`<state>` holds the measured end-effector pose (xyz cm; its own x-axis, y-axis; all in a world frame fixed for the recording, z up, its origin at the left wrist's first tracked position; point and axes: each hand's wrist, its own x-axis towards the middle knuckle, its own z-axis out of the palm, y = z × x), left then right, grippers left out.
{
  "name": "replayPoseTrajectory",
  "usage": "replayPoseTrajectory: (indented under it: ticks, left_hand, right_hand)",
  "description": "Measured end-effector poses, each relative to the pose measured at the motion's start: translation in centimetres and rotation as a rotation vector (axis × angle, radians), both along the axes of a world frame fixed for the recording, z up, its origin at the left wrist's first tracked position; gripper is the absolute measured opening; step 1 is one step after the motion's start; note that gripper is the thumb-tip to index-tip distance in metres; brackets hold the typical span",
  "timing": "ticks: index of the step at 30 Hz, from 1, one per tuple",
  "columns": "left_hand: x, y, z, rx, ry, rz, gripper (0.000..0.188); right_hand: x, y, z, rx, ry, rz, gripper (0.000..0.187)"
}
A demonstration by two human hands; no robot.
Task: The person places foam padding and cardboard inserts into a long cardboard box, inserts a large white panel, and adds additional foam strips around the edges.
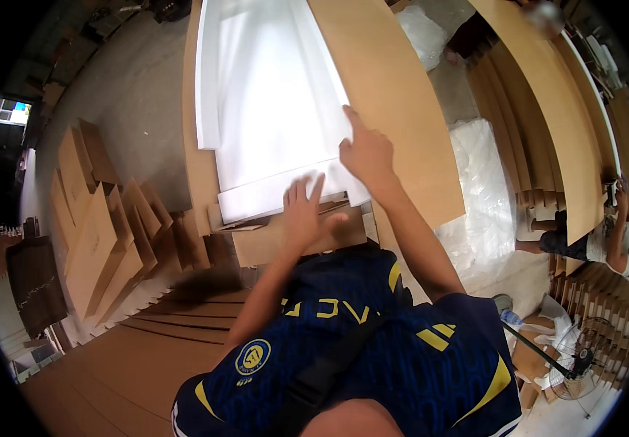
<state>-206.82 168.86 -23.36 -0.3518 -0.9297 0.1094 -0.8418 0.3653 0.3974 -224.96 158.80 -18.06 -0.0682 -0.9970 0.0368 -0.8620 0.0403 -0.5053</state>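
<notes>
The long panel [271, 102] and its raised side strip [207, 80] are plain glossy white, with soft grey shading; the cardboard sheet [394, 95] beneath is an even tan; the folded cartons [89, 240] are tan too, browner in shadow; the wearer's shirt [402, 371] is dark navy — a faint bluer looping pattern, yellow lettering, yellow slanted bars, a round yellow-and-blue badge [253, 357]; the strap [322, 379] is black; the plastic wrap [480, 189] is milky, translucent white; the floor [140, 65] is grey.

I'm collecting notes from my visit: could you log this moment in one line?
Left hand: open, over straight white near-end strip | Right hand: at long white right-side strip | Beneath: broad flat tan cardboard sheet
</notes>
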Motion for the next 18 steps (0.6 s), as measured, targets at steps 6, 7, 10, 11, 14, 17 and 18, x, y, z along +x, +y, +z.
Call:
replayPoseTrajectory:
  ticks: [6,7,10,11,14,17,18]
  left_hand:
    - [1.3,-5.2,-3.8,0.254,-0.025,-0.04,0.119]
    - [1.1,-5.2,-2.4,0.233,-0.033,-0.072,0.113]
    - [0.9,-3.9,-0.4,0.13,-0.028,-0.127,0.075]
    - [0.8,-3.0,-1.1,0.152,-0.029,-0.161,0.07]
    - [1.0,-1.2,-2.1,0.145,0.042,-0.167,0.055]
    - [1.4,-0.9,-2.2,0.157,0.094,-0.197,0.054]
    - [1.6,-1.0,-2.4,0.142,0.087,-0.207,0.053]
  right_hand:
    - [1.3,-0.8,2.5,-0.081,-0.009,0.023,0.064]
    - [1.4,-0.8,2.6,-0.045,0.005,0.009,0.064]
    - [2.2,-0.7,3.2,0.013,0.025,-0.015,0.064]
    - [2.2,-0.6,3.1,0.006,0.034,-0.022,0.064]
    - [2.6,-0.5,2.3,-0.014,0.067,-0.024,0.063]
    - [3.3,-1.0,-0.2,-0.056,0.084,-0.001,0.062]
    - [3.5,-1.5,-0.6,-0.087,0.091,0.012,0.061]
